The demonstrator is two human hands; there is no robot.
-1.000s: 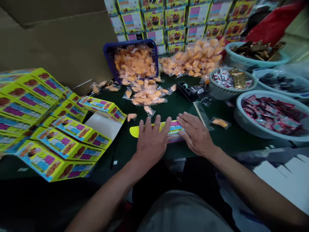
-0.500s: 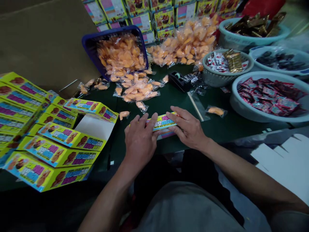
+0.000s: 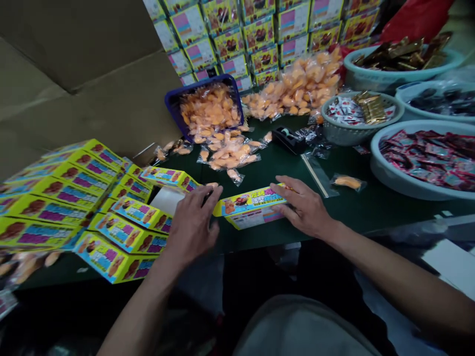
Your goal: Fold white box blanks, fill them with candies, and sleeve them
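A small yellow printed box (image 3: 249, 208) lies on the dark green table (image 3: 356, 207) in front of me. My right hand (image 3: 303, 206) rests on its right end, fingers curled over the top edge and gripping it. My left hand (image 3: 193, 223) sits to the left of the box with fingers spread, the tips close to the box's left end and next to a white open flap (image 3: 166, 199). A single wrapped orange snack (image 3: 234, 174) lies just beyond the box.
Stacks of yellow boxes (image 3: 70, 198) fill the left. A blue basket (image 3: 206, 105) spills orange snack packets. A tape dispenser (image 3: 290, 138), a grey basket (image 3: 356, 118) and pale basins of wrapped sweets (image 3: 426, 158) stand right. Cardboard (image 3: 81, 84) rises at back left.
My left hand has slid left off the box, uncovering its printed face. The right hand stays on the right end. The box now shows a side panel.
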